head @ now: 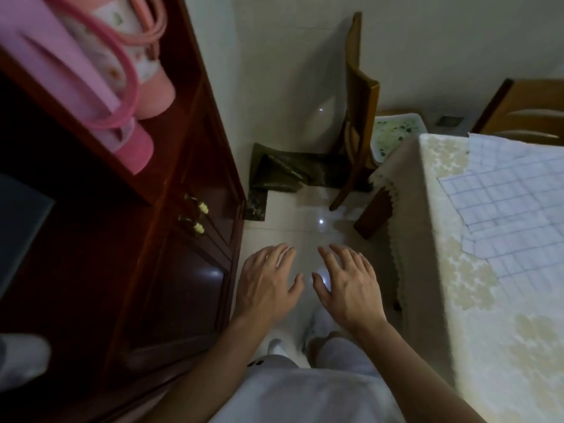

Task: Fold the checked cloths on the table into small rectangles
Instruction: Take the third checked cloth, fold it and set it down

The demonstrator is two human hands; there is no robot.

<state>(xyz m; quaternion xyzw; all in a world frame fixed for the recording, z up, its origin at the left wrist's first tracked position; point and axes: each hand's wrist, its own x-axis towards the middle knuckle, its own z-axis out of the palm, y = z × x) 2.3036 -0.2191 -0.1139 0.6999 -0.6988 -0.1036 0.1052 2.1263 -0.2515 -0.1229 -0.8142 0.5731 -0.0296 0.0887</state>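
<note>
1. While the cloths [503, 209] lay spread flat on the desk [457, 288] at the right of the view, both grips were well apart from them.
2. Left grip [268, 285] and right grip [351, 288] hung side by side over the floor [290, 215], fingers spread wide, holding nothing.
3. A cabinet [152, 239] stood at the left, and a chair [357, 117] beyond the desk.
</note>
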